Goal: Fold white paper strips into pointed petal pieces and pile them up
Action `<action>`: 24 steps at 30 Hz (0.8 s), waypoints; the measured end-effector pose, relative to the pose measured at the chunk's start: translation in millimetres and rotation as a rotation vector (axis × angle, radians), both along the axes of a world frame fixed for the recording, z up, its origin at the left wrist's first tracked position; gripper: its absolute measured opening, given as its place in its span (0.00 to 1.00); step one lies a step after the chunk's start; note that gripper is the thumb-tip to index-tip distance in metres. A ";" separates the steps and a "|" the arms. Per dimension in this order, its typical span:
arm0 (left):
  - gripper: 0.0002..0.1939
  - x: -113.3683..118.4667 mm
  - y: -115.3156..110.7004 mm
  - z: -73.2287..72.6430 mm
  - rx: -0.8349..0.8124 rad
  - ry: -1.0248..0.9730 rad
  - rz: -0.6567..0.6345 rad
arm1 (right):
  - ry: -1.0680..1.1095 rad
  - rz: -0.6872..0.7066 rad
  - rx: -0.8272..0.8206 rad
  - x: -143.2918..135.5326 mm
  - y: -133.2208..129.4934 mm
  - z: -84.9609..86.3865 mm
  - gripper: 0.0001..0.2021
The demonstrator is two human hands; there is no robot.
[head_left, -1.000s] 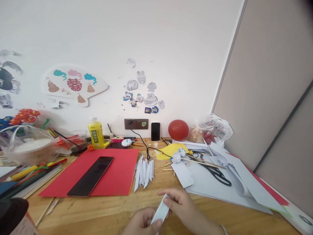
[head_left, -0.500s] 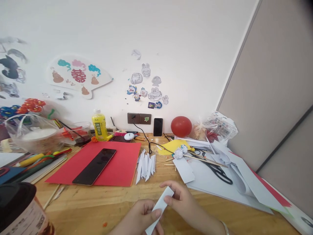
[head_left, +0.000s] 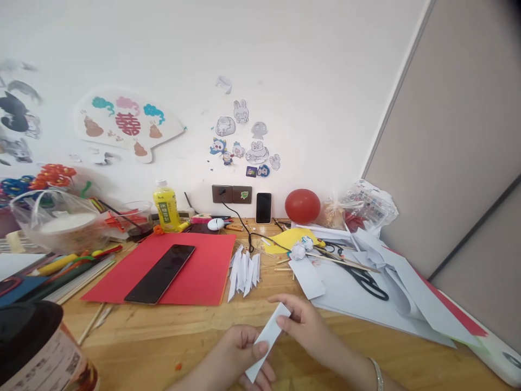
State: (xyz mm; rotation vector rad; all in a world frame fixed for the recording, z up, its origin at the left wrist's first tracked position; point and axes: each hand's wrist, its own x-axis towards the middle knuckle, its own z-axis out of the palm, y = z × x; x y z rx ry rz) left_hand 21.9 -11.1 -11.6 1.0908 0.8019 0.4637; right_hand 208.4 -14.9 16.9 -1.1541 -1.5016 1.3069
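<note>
Head view: the left hand point(head_left: 234, 353) and right hand point(head_left: 306, 327) both pinch one white paper strip point(head_left: 270, 331) at six o'clock, while folded paper pieces point(head_left: 243, 270) that look done lie toward eleven o'clock from it, and I can't tell what is left.

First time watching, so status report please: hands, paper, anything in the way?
Left hand and right hand both gripping folded paper strip. Strip slanted, above table. Nothing blocking the strip from view but fingers.
</note>
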 end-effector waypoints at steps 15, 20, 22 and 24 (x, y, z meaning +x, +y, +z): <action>0.28 -4.1 0.9 12.0 -0.015 -0.012 -0.048 | -0.116 -0.030 0.049 5.4 5.1 -2.2 0.18; 0.31 -5.6 2.8 14.3 -0.023 -0.004 -0.076 | -0.104 -0.017 0.059 7.2 6.8 -1.6 0.20; 0.31 -6.7 3.9 12.7 -0.026 0.001 -0.084 | -0.089 -0.019 0.061 7.9 6.9 -1.3 0.19; 0.30 -7.2 4.5 9.2 -0.021 0.002 -0.091 | -0.084 -0.019 0.069 7.7 5.9 -1.4 0.18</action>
